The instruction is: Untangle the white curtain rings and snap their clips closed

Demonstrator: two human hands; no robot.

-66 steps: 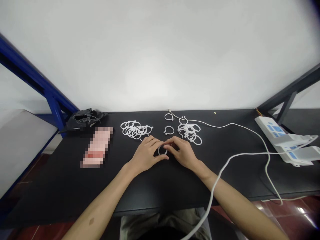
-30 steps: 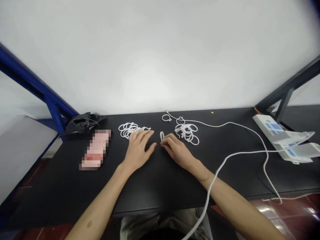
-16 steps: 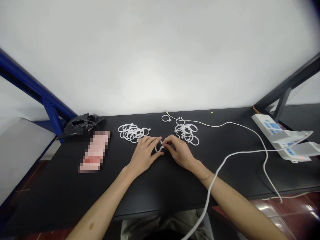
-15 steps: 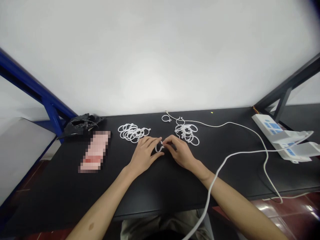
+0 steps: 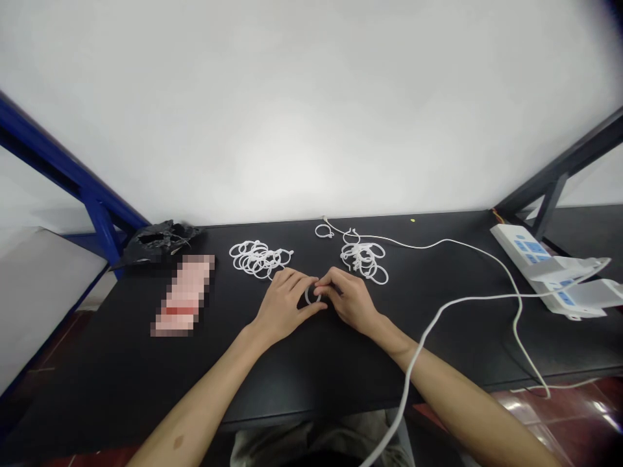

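Observation:
A white plastic ring (image 5: pixel 307 298) is between my two hands, low over the middle of the table. My left hand (image 5: pixel 281 303) curves around its left side, with fingers and thumb gripping it. My right hand (image 5: pixel 351 299) pinches the ring's right side between thumb and fingertips; the fingers hide that part of it. A heap of linked-looking white rings (image 5: pixel 256 259) lies just beyond my left hand. Past my right hand is a looser pile of similar rings (image 5: pixel 377 275), some with small knobs at their ends.
A single ring (image 5: pixel 322 231) lies near the wall beside a thin white cable (image 5: pixel 399 242). A thicker cable crosses above my right forearm. The power strip (image 5: pixel 520 243) with plugs is at right. Crumpled black plastic (image 5: pixel 160 240) and a blurred pink item (image 5: pixel 187 292) are at left.
My hands have drawn closer together and slightly toward me. The ring's gap, visible earlier at my right fingertips, is now covered by fingers.

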